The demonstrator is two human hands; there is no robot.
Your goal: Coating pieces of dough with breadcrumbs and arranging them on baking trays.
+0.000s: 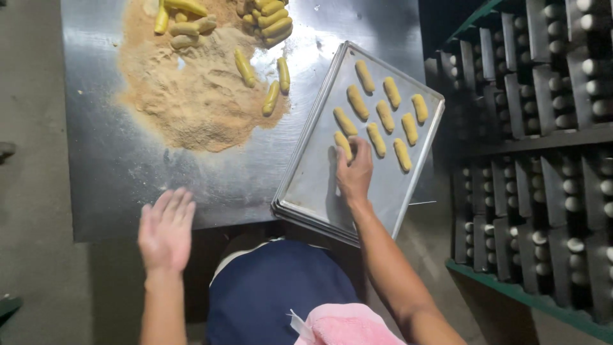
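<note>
Dull grey steel counter (115, 172), streaked with pale glare. Sandy tan crumb heap (191, 96). Yellow-green dough sticks (244, 68) scattered over it. Silver-grey tray (306, 185), rows of golden-yellow coated sticks (385, 115). Dark green rack frame (511, 287), black trays dotted with off-white lumps (575, 245). Navy blue apron (268, 294); pink cloth (345, 326). Grey concrete floor (32, 191).

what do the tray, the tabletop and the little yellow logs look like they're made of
Tray: likely thin aluminium or steel, a dull grey matte sheet with a rolled rim.
Tabletop: probably stainless steel, grey with bright glare patches and dusty smears.
Yellow logs: apparently soft raw dough, smooth and hand-shaped; the right hand touches one.
Tan heap: looks like fine crumbs or flour, loose and grainy.
</note>
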